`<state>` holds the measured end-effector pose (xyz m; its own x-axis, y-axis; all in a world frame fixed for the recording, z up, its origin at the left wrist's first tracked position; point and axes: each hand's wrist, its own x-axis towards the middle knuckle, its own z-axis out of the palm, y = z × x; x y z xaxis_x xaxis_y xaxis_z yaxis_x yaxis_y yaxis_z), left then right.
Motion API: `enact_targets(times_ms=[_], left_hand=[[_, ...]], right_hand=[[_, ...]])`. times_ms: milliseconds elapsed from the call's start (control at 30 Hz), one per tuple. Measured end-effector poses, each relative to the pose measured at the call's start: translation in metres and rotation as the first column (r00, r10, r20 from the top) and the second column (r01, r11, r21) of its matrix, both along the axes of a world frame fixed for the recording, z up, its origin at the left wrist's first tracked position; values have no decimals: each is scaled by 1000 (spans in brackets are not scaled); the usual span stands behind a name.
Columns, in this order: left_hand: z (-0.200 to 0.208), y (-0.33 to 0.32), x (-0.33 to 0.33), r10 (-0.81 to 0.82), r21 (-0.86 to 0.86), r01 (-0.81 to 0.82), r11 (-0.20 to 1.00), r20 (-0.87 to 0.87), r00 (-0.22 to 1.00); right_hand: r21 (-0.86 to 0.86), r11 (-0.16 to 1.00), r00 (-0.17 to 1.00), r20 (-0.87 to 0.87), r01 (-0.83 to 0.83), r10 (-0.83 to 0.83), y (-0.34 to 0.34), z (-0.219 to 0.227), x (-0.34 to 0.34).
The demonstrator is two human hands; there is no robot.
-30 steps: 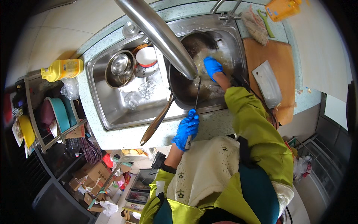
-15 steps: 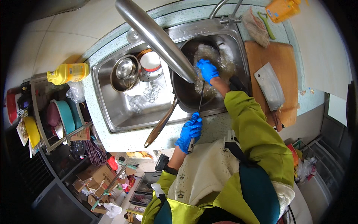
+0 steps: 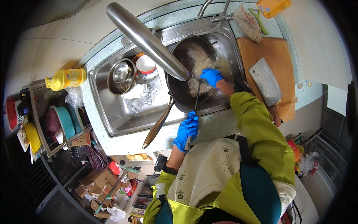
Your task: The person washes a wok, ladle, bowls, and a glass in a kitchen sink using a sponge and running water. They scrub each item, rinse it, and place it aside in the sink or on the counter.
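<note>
Inside the right basin of the steel sink (image 3: 112, 112) I see a dark round wok (image 3: 182, 93) with suds. My blue-gloved right hand (image 3: 211, 76) presses into it, fingers curled on something I cannot make out. My blue-gloved left hand (image 3: 186, 128) is clamped on the wok's thin handle (image 3: 195, 100) at the counter edge. A steel cleaver (image 3: 265, 81) lies on the wooden cutting board (image 3: 278, 52) alongside.

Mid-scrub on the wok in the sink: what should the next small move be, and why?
Probably keep the left hand steady on the wok handle and sweep the right hand toward the foamy patch on the wok wall above it, since suds and residue show there.
</note>
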<state>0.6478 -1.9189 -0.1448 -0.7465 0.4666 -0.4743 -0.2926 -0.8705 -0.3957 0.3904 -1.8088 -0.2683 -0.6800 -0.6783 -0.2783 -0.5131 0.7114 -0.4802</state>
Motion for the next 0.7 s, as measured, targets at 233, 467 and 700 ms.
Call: enact_targets(times_ms=[233,467,700], left_hand=[[25,-9,-1,81,74,-80,994,-11,997],[89,-28,-23,-113,-511,159,845,121,986],[108,-39,-35,-279,-754,242,611,82,957]], right_hand=[[-256,894,817,-371,368,-442,-3,34,-61],[342,937,995,-87,69,-42,29,43,19],[432,892,987,136,-135,84,40,-25,11]])
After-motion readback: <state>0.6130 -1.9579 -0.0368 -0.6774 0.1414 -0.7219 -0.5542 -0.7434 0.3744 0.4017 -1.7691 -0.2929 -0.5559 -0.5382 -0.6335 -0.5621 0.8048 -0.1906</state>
